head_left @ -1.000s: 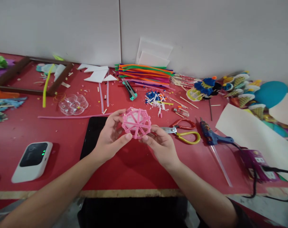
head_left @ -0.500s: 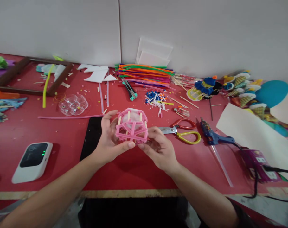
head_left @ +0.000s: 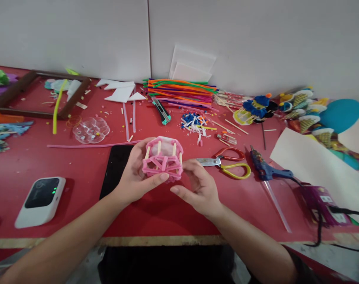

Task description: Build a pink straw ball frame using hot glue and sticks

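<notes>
A small round frame of pink pipe cleaner [head_left: 164, 161] with short pale sticks as posts is held up above the table. My left hand [head_left: 134, 173] grips it from the left, the thumb across its front and the other fingers partly hidden behind. On the right, my right hand [head_left: 201, 189] has its thumb and fingers apart, with the fingertips close to the frame's right edge. Whether they touch it I cannot tell. Scissors [head_left: 223, 162] with one red and one yellow handle lie just beyond my right hand. A black phone-like slab [head_left: 115, 169] sits under my left hand.
A blue glue gun [head_left: 266, 169] with a cable lies at right. Behind are a bundle of coloured pipe cleaners [head_left: 181, 92], a utility knife [head_left: 161, 111] and cut bits [head_left: 194, 123]. At left are a clear flower-shaped tray [head_left: 92, 130], a brown frame [head_left: 16, 91] and a white device [head_left: 40, 203].
The pink frame has tilted and shifted slightly left and down in my left hand. My right thumb and fingers have spread apart and drawn back from it.
</notes>
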Available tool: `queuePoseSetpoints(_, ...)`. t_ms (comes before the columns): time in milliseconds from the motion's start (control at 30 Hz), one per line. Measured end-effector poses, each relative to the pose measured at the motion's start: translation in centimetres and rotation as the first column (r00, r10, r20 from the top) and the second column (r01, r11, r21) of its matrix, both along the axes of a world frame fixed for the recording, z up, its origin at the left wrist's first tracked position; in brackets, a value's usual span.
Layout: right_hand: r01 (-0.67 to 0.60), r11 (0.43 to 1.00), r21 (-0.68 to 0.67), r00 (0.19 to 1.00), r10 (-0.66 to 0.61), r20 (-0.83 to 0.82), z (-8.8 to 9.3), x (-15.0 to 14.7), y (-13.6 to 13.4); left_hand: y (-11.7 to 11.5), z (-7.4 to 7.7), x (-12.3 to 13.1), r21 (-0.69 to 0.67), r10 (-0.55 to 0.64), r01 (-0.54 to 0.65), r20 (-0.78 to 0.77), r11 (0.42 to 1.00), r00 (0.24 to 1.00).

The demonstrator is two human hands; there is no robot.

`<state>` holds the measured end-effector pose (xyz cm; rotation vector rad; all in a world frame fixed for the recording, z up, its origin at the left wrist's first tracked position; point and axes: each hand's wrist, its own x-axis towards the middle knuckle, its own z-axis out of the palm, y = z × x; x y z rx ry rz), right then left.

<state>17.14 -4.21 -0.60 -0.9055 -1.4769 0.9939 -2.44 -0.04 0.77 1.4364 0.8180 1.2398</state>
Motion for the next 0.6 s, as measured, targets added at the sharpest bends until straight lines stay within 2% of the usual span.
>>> queuePoseSetpoints(100,0.060,0.997,0.043,0.998,-0.062,0.031,0.4,0.1,-0.1,0.0,0.2,0.1,0.010,-0.007,0.007,-0.008,1.000,1.000)
queuePoseSetpoints(333,0.173,0.984,0.041,0.985,-0.172,-0.031,1.0,-0.1,-0.1,0.1,-0.2,0.0,0.030,-0.020,0.020,-0.012,0.999,1.000)
queuePoseSetpoints(600,0.187,0.976,-0.109,0.967,-0.202,-0.157,1.1,-0.4,-0.1,0.1,0.2,0.1,-0.019,-0.125,0.126,0.041,0.992,0.991)
